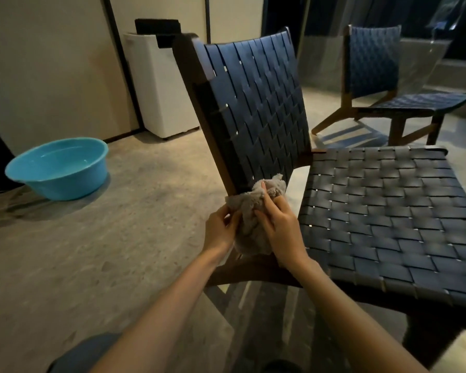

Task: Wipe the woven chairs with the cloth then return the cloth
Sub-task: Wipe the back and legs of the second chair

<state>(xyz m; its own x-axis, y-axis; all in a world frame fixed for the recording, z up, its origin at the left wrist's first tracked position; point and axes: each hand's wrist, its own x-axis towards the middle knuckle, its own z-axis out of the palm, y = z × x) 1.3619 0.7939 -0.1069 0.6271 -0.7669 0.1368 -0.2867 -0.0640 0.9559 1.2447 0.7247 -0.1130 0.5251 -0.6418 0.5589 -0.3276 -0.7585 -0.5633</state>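
**Both hands bunch the cloth at the foot of the chair back**

The left hand [219,229] and the right hand [279,224] both grip the grey cloth [249,211], fingers curled into its folds, the bundle crumpled between the two palms. Just beyond the fingertips, the top of the cloth touches the lower edge of the near woven chair [253,103], at the bottom of its dark blue backrest. To the right of the right hand's fingers spreads the woven seat [388,211]. Well beyond them stands a second woven chair [374,63]. Far to the left of the left hand's fingers, a blue basin [57,168] holding water sits on the floor [119,238].
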